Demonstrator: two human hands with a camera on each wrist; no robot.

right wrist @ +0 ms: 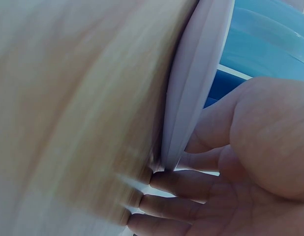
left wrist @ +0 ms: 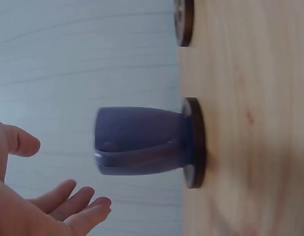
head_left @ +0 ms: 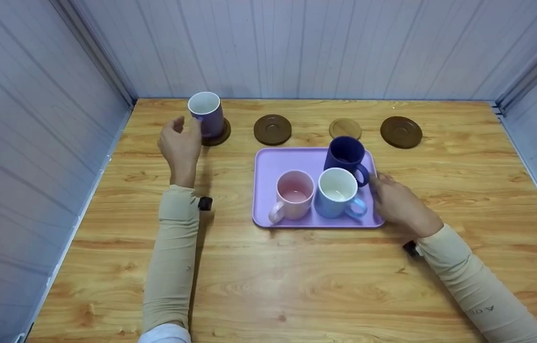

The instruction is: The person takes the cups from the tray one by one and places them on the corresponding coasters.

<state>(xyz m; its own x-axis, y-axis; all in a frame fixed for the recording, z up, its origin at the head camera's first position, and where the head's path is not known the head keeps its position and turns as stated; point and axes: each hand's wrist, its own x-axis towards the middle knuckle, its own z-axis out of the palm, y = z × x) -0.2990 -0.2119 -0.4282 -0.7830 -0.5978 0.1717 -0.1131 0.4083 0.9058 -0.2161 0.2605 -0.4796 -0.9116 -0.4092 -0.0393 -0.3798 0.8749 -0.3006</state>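
A purple mug (head_left: 211, 121) with a white inside stands upright on a dark coaster (left wrist: 195, 142) at the far left. Beside it hovers my left hand (head_left: 182, 146); the left wrist view shows its fingers spread and apart from the mug. My right hand (head_left: 399, 202) holds the right edge of a lilac tray (head_left: 268, 164), thumb at the rim, other fingertips low by the tabletop. On the tray stand a pink mug (head_left: 292, 207), a light blue mug (head_left: 330, 207) and a dark blue mug (head_left: 335, 161).
Along the back lie a dark coaster (head_left: 272, 129), a smaller light wooden coaster (head_left: 344, 128) and another dark coaster (head_left: 401, 132). Pale panel walls (head_left: 297, 47) enclose the wooden table (head_left: 259, 286) at the back and both sides.
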